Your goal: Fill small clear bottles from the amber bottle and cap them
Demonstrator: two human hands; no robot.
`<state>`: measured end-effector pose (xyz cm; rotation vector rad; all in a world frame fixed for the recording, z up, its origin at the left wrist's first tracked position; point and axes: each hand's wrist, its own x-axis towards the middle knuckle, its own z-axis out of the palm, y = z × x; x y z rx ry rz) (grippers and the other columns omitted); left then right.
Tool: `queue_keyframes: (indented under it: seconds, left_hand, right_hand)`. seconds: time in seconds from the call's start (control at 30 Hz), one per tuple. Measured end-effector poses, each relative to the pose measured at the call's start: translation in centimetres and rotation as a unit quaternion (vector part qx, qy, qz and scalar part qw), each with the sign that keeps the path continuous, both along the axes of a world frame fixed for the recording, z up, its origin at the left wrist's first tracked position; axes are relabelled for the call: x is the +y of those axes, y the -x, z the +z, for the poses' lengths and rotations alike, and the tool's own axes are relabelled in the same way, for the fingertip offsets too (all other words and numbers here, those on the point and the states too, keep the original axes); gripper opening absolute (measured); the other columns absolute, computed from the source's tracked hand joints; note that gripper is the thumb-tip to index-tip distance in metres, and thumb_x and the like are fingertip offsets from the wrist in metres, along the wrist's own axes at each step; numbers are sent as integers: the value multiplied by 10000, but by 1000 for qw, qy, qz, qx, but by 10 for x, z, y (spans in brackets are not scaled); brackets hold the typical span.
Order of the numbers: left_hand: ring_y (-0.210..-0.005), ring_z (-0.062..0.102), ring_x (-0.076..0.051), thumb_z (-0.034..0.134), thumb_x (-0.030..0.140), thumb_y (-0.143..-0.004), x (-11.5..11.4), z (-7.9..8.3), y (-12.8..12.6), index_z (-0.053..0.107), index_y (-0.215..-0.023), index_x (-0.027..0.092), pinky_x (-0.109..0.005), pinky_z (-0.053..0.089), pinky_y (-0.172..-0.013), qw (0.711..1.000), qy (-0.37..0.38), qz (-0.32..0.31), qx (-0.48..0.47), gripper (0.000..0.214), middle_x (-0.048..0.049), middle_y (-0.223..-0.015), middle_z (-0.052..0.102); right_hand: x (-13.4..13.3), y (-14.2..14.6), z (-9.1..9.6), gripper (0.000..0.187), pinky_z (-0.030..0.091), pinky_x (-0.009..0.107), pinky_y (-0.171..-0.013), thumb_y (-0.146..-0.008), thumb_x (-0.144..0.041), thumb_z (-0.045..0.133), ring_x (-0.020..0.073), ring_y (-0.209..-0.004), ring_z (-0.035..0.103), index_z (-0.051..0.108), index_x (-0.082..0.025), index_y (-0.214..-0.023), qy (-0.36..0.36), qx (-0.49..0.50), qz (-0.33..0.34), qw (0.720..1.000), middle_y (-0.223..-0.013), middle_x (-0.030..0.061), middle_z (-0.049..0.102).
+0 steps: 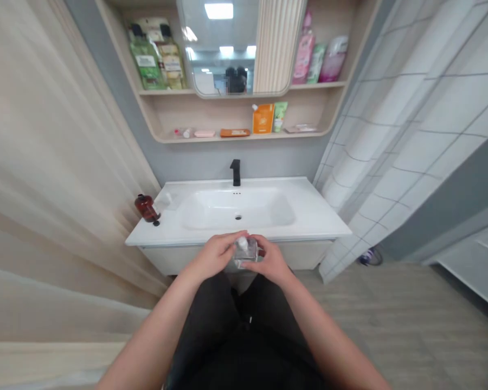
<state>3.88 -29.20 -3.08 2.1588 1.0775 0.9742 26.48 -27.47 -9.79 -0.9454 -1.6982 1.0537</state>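
A small clear bottle (pixel 246 252) with a white top is held between both my hands, just in front of the white sink counter (pixel 309 214). My left hand (pixel 215 253) curls over its top from the left, fingers on the white cap. My right hand (pixel 270 260) grips the clear body from the right and below. The lower part of the bottle is partly hidden by my fingers.
A white basin (pixel 238 208) with a black tap (pixel 236 172) sits ahead. A brown bottle (pixel 147 208) lies on its side at the counter's left edge. Shelves (pixel 244 135) above hold bottles, tubes and packets round a mirror. A tiled curtain (pixel 390 162) hangs right; a beige wall stands left.
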Motion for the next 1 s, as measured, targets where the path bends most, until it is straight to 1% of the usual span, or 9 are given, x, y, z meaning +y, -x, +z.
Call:
queue_keyframes:
  seconds: [0.1, 0.23, 0.37, 0.47, 0.53, 0.6, 0.77, 0.87, 1.0]
  left_hand:
    - [-1366, 699, -298, 677, 313, -998, 0, 4, 4, 682, -1513, 249, -502, 515, -1239, 1000, -4, 26, 13, 520, -83, -1480, 716]
    - [-1412, 667, -271, 603, 256, -1023, 0, 5, 6, 671, -1526, 252, -491, 484, -1265, 1000, 10, -13, -13, 508, -75, -1523, 687]
    - [-1382, 687, -287, 705, 320, -990, 2, 7, 6, 692, -1501, 250, -491, 502, -1247, 999, 10, 6, -30, 515, -90, -1488, 715]
    - [-1401, 673, -279, 634, 323, -1038, 5, 10, 5, 701, -1492, 256, -484, 501, -1247, 999, 20, -20, -45, 465, -92, -1500, 707]
    - [-1426, 653, -287, 661, 315, -1020, 6, 11, 4, 709, -1484, 260, -482, 487, -1258, 999, 13, -29, -43, 470, -95, -1511, 700]
    - [-1410, 663, -292, 698, 315, -997, 7, 12, 4, 714, -1478, 266, -476, 495, -1250, 999, 0, -14, -38, 484, -96, -1495, 711]
    - [-1409, 666, -272, 618, 289, -1034, 7, 10, 6, 701, -1493, 255, -459, 486, -1255, 997, 27, -47, -47, 467, -90, -1504, 706]
    - [-1410, 664, -281, 662, 342, -1022, 8, 9, 6, 692, -1503, 265, -462, 482, -1259, 999, 13, -21, -39, 488, -86, -1502, 708]
    - [-1442, 638, -267, 549, 343, -1082, 8, 10, 6, 676, -1521, 271, -466, 453, -1283, 998, 20, -43, -39, 463, -79, -1542, 679]
  right_hand:
    - [0, 2, 1, 779, 648, 423, -944, -684, -460, 994, 301, -1139, 760, 679, -276, -1372, 2, 8, 2, 1000, -1304, 78, 774]
    - [-2, 5, 5, 788, 646, 445, -979, -685, -454, 995, 313, -1160, 758, 685, -279, -1389, 1, 13, 1, 1000, -1344, 86, 765]
    - [-4, 7, 9, 804, 651, 459, -971, -693, -445, 986, 318, -1154, 761, 675, -284, -1417, 2, 9, -4, 1000, -1301, 85, 783]
    - [-3, 7, 8, 803, 652, 459, -973, -675, -452, 995, 321, -1156, 758, 682, -280, -1394, 0, 9, -9, 1000, -1312, 87, 778]
    - [-2, 8, 7, 790, 655, 446, -965, -677, -458, 994, 309, -1128, 764, 687, -277, -1381, 3, 7, -8, 1000, -1292, 79, 783]
    - [-2, 8, 6, 785, 658, 434, -956, -684, -453, 991, 297, -1104, 768, 686, -276, -1385, 5, 9, -7, 1000, -1277, 74, 785]
    - [0, 7, 7, 804, 647, 440, -982, -685, -444, 994, 309, -1158, 756, 684, -274, -1406, 0, 10, -7, 1000, -1332, 83, 768]
    - [1, 8, 8, 813, 651, 436, -971, -683, -457, 994, 307, -1145, 760, 681, -276, -1411, 7, 18, -5, 1000, -1330, 83, 768]
    - [1, 8, 10, 818, 652, 447, -980, -675, -452, 999, 315, -1160, 754, 684, -265, -1406, 8, 23, -3, 1000, -1344, 95, 761]
